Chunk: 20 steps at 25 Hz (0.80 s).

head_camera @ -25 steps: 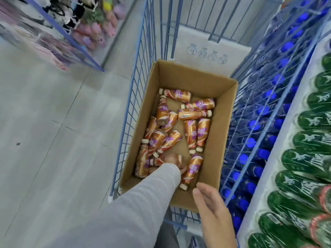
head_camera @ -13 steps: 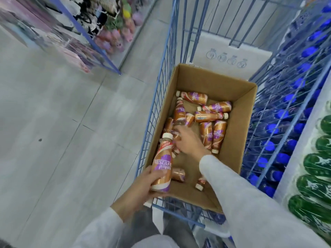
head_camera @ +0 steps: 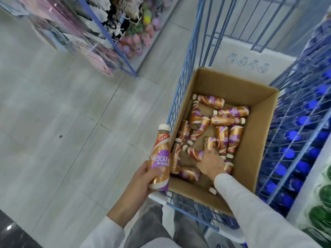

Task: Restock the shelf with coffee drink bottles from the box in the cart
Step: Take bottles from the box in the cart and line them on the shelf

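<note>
An open cardboard box (head_camera: 250,154) sits in a blue wire cart (head_camera: 180,97). Several gold-and-purple coffee drink bottles (head_camera: 234,138) lie loose on its floor. My left hand (head_camera: 141,183) holds one coffee bottle (head_camera: 160,160) upright just outside the cart's left wall. My right hand (head_camera: 210,161) is down inside the box, fingers spread over a lying bottle (head_camera: 209,143) in the middle; whether it grips that bottle is unclear. My right sleeve hides the bottles at the box's near end.
A shelf with blue-capped bottles (head_camera: 304,140) and green bottles (head_camera: 322,212) runs along the right of the cart. A white carton (head_camera: 250,63) stands behind the box. Across the tiled aisle at upper left stands a rack of toys (head_camera: 132,33).
My left hand has lifted one bottle out of the box and holds it outside the cart. My right hand has reached into the box and shifted nearer among the bottles.
</note>
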Available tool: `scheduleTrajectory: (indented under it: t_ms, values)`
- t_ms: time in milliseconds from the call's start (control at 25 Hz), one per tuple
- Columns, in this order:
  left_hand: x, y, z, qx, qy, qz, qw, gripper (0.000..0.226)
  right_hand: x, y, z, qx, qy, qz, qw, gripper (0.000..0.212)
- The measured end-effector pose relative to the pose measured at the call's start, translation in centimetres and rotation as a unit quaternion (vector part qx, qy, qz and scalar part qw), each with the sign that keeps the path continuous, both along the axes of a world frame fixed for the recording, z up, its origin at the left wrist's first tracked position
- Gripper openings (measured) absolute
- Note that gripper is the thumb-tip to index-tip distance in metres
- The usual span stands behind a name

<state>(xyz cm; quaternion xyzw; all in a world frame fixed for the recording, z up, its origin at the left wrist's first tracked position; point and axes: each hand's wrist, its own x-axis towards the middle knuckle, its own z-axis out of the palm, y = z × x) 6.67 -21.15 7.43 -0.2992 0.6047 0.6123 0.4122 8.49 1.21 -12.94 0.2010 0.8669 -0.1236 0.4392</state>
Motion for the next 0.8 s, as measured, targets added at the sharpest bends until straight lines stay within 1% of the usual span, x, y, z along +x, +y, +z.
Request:
scheduleTrajectory:
  t_ms: [40, 80, 120, 160, 240, 320, 360, 400, 480, 560, 640, 680, 800]
  values:
    - [0.0, 0.1, 0.7, 0.003, 0.004, -0.006, 1.000, 0.063, 1.1, 0.7, 2.3, -0.049, 0.016, -0.130, 0.990, 0.070]
    - [0.0, 0.4, 1.5, 0.007, 0.009, -0.011, 1.000, 0.066, 2.1, 1.4, 4.9, -0.098, 0.044, -0.239, 0.965, 0.069]
    - [0.1, 0.7, 2.3, 0.013, 0.016, -0.018, 1.000, 0.069, 3.1, 1.7, 7.6, -0.145, 0.076, -0.326, 0.931, 0.067]
    - [0.2, 1.2, 3.5, 0.017, 0.025, -0.030, 0.999, 0.071, 4.0, 2.0, 10.6, -0.180, 0.116, -0.394, 0.894, 0.065]
    - [0.7, 2.0, 5.4, 0.028, 0.046, -0.055, 0.997, 0.078, 5.2, 1.7, 16.1, -0.234, 0.187, -0.481, 0.824, 0.059]
    - [1.1, 2.9, 7.7, 0.054, 0.072, -0.079, 0.993, 0.071, 6.2, 1.0, 21.1, -0.276, 0.241, -0.532, 0.764, 0.065]
    - [1.3, 3.4, 9.0, 0.070, 0.088, -0.100, 0.989, 0.064, 6.8, 0.9, 23.7, -0.288, 0.270, -0.549, 0.737, 0.068]
    - [1.5, 3.7, 10.2, 0.082, 0.102, -0.120, 0.984, 0.059, 7.3, 0.6, 26.1, -0.298, 0.291, -0.560, 0.716, 0.068]
    - [1.4, 4.4, 12.8, 0.116, 0.127, -0.159, 0.972, 0.054, 8.5, 0.0, 30.8, -0.306, 0.337, -0.570, 0.684, 0.050]
    - [1.4, 5.0, 15.4, 0.158, 0.153, -0.208, 0.953, 0.052, 10.3, -1.1, 35.4, -0.288, 0.392, -0.579, 0.654, 0.034]
    - [1.6, 5.3, 17.2, 0.204, 0.170, -0.241, 0.933, 0.050, 12.4, -2.7, 39.1, -0.268, 0.439, -0.591, 0.621, 0.028]
    - [1.7, 5.5, 17.8, 0.226, 0.175, -0.258, 0.923, 0.051, 13.5, -3.7, 40.6, -0.254, 0.458, -0.599, 0.605, 0.029]
    - [3.4, 6.4, 19.5, 0.278, 0.189, -0.317, 0.887, 0.070, 17.6, -6.7, 43.5, -0.199, 0.511, -0.628, 0.552, 0.037]
